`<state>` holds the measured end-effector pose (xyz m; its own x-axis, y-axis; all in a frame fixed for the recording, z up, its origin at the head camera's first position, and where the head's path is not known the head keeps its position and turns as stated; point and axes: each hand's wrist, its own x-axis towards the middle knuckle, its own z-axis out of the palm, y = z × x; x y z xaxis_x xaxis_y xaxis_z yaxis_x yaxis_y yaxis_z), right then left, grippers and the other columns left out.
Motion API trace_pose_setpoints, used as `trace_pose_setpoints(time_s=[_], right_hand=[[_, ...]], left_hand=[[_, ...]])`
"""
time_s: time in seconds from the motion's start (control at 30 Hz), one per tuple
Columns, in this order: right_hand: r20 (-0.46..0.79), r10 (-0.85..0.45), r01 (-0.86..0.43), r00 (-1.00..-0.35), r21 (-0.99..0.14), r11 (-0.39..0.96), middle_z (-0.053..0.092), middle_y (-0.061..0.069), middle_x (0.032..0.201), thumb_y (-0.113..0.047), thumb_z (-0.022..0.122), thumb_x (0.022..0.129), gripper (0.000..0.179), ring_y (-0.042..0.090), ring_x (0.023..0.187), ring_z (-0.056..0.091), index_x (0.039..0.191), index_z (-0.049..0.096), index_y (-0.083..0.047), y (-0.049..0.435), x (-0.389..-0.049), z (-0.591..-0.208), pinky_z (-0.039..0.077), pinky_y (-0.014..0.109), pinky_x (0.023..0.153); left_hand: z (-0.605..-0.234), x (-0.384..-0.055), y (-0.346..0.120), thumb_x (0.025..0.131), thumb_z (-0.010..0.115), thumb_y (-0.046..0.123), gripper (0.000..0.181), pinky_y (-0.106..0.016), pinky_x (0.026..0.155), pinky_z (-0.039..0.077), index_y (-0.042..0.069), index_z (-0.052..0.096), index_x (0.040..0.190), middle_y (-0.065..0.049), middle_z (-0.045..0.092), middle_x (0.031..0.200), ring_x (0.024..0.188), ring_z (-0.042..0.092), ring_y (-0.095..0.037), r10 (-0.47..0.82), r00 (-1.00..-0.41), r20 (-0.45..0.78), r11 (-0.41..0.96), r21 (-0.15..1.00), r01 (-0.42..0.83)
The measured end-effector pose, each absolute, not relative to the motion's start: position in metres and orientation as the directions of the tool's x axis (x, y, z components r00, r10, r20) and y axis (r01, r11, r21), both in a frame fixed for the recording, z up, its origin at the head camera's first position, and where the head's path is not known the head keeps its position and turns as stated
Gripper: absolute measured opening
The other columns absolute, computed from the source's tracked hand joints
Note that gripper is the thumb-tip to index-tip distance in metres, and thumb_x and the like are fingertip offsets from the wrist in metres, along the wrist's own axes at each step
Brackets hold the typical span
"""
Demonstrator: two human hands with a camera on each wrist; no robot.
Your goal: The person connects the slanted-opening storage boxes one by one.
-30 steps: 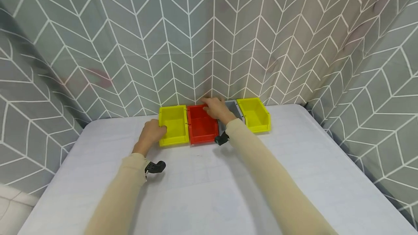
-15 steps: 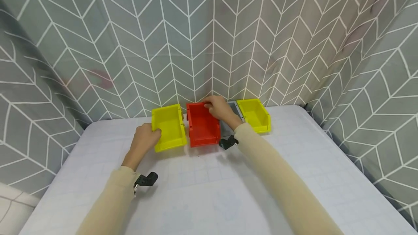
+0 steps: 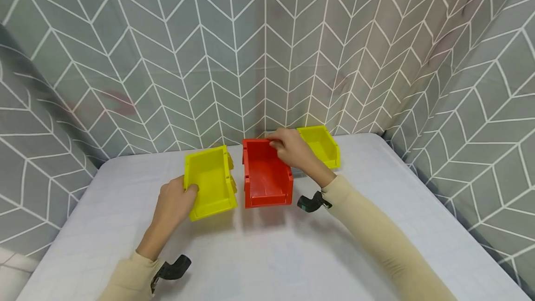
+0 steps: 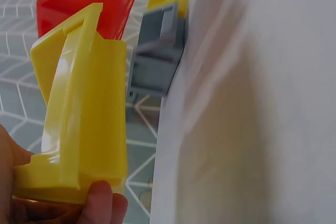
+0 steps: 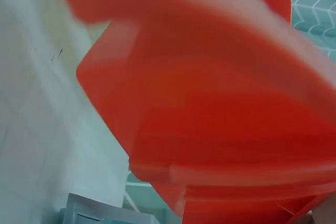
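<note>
My left hand [image 3: 173,201] grips the left wall of a yellow storage bin [image 3: 211,182], thumb inside. The left wrist view shows that yellow bin [image 4: 100,114] raised above the white tabletop, with fingers [image 4: 100,203] under its edge. My right hand [image 3: 292,150] pinches the back right rim of a red storage bin [image 3: 267,175], which is held up with a shadow below it. In the right wrist view the red bin [image 5: 210,108] fills most of the picture. A gap separates the two held bins.
Behind my right hand a grey bin [image 4: 157,51] stands on the white table [image 3: 267,264], mostly hidden in the head view. Beside it sits a second yellow bin [image 3: 319,145]. A patterned grey curtain [image 3: 251,50] hangs along the table's back edge.
Both hands have lifted their bins out of the row and drawn them nearer to me. The yellow one has moved left and tilted, parting from the red one. The grey and right yellow bins stay put.
</note>
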<state>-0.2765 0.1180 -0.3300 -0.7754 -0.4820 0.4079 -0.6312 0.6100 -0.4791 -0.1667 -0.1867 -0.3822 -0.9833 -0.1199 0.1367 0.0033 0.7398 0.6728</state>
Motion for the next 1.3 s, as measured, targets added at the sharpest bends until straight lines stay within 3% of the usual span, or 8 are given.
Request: trace_pose_setpoints(time_s=[0.4,0.6,0.87,1.0,1.07,1.13,1.2,1.3], right_hand=[[0.445,-0.474,-0.65,-0.76,-0.513,0.56,0.073,0.013,0.1,0.007,0.064,0.097,0.024,0.025,0.085,0.066,0.117,0.076,0.004,0.144,-0.231,-0.329,0.06,0.035,0.076],[0.433,-0.465,-0.635,-0.772,-0.545,0.547,0.074,0.012,0.099,0.008,0.065,0.096,0.023,0.023,0.084,0.067,0.114,0.078,0.002,0.156,-0.212,-0.338,0.061,0.034,0.075],[0.422,-0.465,-0.628,-0.778,-0.555,0.546,0.074,0.009,0.097,0.008,0.067,0.094,0.025,0.02,0.083,0.065,0.115,0.079,0.001,0.164,-0.189,-0.345,0.059,0.032,0.073],[0.419,-0.485,-0.64,-0.768,-0.542,0.545,0.073,0.009,0.097,0.008,0.067,0.094,0.026,0.019,0.082,0.064,0.117,0.078,0.002,0.166,-0.182,-0.346,0.058,0.03,0.073],[0.423,-0.498,-0.652,-0.757,-0.535,0.537,0.074,0.009,0.098,0.009,0.067,0.094,0.026,0.018,0.083,0.065,0.117,0.078,0.001,0.165,-0.181,-0.346,0.059,0.03,0.073],[0.424,-0.505,-0.658,-0.752,-0.531,0.534,0.074,0.011,0.1,0.008,0.068,0.094,0.026,0.018,0.084,0.066,0.117,0.078,0.001,0.165,-0.18,-0.347,0.059,0.03,0.075],[0.426,-0.507,-0.661,-0.749,-0.528,0.533,0.075,0.011,0.101,0.008,0.068,0.094,0.026,0.018,0.085,0.067,0.117,0.078,0.001,0.165,-0.179,-0.347,0.06,0.03,0.075],[0.421,-0.507,-0.658,-0.752,-0.523,0.541,0.075,0.012,0.103,0.009,0.067,0.094,0.026,0.02,0.087,0.068,0.117,0.078,0.001,0.165,-0.179,-0.348,0.06,0.031,0.077]], left_hand=[[-0.399,-0.127,-0.167,0.105,0.049,0.017,0.026,-0.032,0.053,0.045,-0.004,0.063,0.107,-0.005,0.053,0.069,0.059,0.051,-0.019,-0.051,-0.996,0.079,0.755,0.655,0.013],[-0.416,-0.109,-0.155,0.107,0.049,0.02,0.037,-0.03,0.057,0.047,-0.013,0.061,0.12,-0.002,0.055,0.072,0.061,0.051,-0.015,-0.01,-1.0,0.025,0.761,0.649,0.009],[-0.421,-0.09,-0.142,0.106,0.054,0.023,0.042,-0.037,0.069,0.052,-0.013,0.059,0.127,-0.006,0.067,0.09,0.074,0.056,-0.017,-0.016,-0.999,-0.049,0.785,0.618,-0.043],[-0.418,-0.084,-0.141,0.107,0.056,0.033,0.037,-0.033,0.061,0.046,-0.003,0.065,0.106,-0.002,0.058,0.073,0.065,0.051,-0.016,-0.019,-0.996,-0.083,0.794,0.604,-0.066],[-0.418,-0.086,-0.144,0.108,0.054,0.039,0.04,-0.033,0.059,0.044,0.0,0.067,0.105,-0.001,0.056,0.072,0.064,0.051,-0.016,-0.031,-0.998,-0.059,0.794,0.604,-0.061],[-0.42,-0.088,-0.15,0.108,0.054,0.041,0.042,-0.037,0.065,0.051,0.001,0.066,0.115,-0.005,0.063,0.087,0.075,0.06,-0.02,-0.035,-0.999,-0.024,0.792,0.609,-0.042],[-0.424,-0.092,-0.155,0.109,0.052,0.039,0.051,-0.043,0.084,0.056,0.0,0.056,0.141,-0.014,0.067,0.119,0.102,0.066,-0.028,-0.014,-1.0,0.011,0.754,0.657,-0.003],[-0.432,-0.096,-0.159,0.111,0.05,0.036,0.066,-0.052,0.108,0.045,0.003,0.027,0.163,-0.02,0.044,0.157,0.136,0.051,-0.037,0.064,-0.997,0.038,0.642,0.763,0.07]])
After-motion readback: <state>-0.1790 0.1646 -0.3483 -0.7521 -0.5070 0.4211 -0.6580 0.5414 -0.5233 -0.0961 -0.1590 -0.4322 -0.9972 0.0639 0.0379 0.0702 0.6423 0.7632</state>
